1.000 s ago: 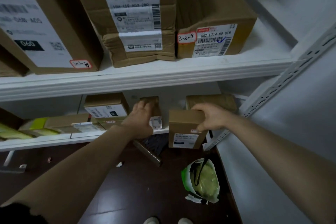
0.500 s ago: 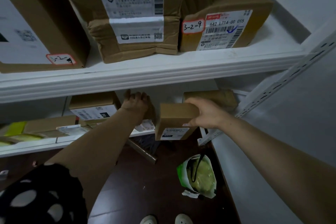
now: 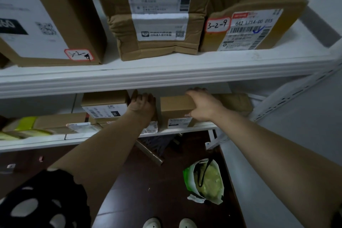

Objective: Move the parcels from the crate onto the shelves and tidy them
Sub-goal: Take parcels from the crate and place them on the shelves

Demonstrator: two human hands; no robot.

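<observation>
A small brown cardboard parcel [image 3: 175, 110] with a white label stands on the lower white shelf [image 3: 103, 136]. My right hand [image 3: 204, 105] grips its right end, fingers curled over the top. My left hand [image 3: 143, 104] reaches into the shelf just left of it and rests on a narrow upright parcel [image 3: 152, 127], most of which the hand hides. Another labelled box [image 3: 104, 105] sits to the left, on flatter parcels. A brown paper-wrapped parcel [image 3: 236, 102] lies behind my right hand.
Three large cartons fill the upper shelf [image 3: 166, 72]; one [image 3: 246, 16] is marked 3-2-9. Yellow packets [image 3: 24, 127] lie at the lower shelf's left. A green and white bag [image 3: 205, 181] and a cardboard tube [image 3: 149, 153] lie on the dark floor. The shelf's perforated upright [image 3: 288, 96] stands right.
My right hand has carried the small parcel from in front of the shelf onto the lower shelf. My left hand has pushed deeper in, and my head has moved closer.
</observation>
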